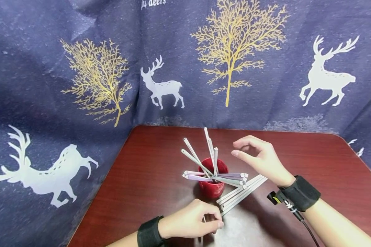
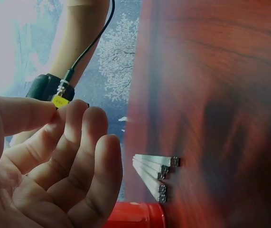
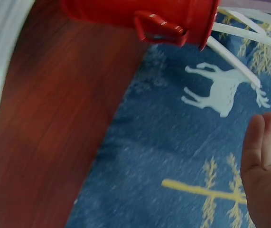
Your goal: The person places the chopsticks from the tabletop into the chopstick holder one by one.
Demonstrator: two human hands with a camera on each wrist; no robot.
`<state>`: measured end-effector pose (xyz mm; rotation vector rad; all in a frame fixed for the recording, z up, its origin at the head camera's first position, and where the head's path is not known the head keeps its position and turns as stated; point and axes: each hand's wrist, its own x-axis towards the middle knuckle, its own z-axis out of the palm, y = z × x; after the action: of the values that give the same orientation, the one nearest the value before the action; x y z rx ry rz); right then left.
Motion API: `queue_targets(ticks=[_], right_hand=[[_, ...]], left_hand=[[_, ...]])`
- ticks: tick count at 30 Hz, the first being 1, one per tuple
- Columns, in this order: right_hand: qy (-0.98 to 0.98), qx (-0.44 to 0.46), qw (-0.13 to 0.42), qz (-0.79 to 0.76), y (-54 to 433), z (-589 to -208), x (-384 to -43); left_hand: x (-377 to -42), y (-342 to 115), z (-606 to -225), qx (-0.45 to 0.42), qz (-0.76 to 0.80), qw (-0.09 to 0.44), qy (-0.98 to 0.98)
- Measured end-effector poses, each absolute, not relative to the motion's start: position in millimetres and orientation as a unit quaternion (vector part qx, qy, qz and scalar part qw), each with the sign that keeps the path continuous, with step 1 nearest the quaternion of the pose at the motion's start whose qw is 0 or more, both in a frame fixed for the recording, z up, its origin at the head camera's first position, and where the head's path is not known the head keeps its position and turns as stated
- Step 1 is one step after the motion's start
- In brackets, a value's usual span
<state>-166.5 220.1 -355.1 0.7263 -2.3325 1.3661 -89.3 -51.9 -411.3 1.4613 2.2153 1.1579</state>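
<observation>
Several pale chopsticks (image 1: pixel 215 159) stand fanned out in a red mug (image 1: pixel 211 190), square ends up. More chopsticks (image 1: pixel 244 192) lie on the table beside it; their dark patterned ends show in the left wrist view. My left hand (image 1: pixel 193 219) hovers low in front of the mug, near the lying chopsticks. Its fingers curve loosely and its thumb comes close to the index finger, with nothing visible between them. To the right of the mug, my right hand (image 1: pixel 262 159) is raised over the far ends of the lying chopsticks, thumb and fingers apart, holding nothing.
The glossy reddish-brown table (image 1: pixel 160 154) reflects light near its front. A dark blue cloth (image 1: pixel 179 31) with deer and trees hangs behind and to the left. A black cable (image 1: pixel 309 228) runs from my right wristband.
</observation>
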Motion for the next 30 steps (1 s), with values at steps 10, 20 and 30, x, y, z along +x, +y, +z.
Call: queue_targets(ticks=[10,20,30], right_hand=[[-0.867,0.326,0.149,0.348,252.4,-411.2,-145.3],[-0.9,0.36,0.108,0.221,269.3,-453.9,-127.0],[-0.874,0.438,0.133,0.162,274.7,-454.7,-122.9]], left_hand=[[-89.8,-53.6,-413.0,0.502,0.403,0.141,0.752],[-89.4,-52.4,-415.9,0.507,0.402,0.14,0.749],[-88.1,-51.7,-415.4,0.508,0.404,0.141,0.748]])
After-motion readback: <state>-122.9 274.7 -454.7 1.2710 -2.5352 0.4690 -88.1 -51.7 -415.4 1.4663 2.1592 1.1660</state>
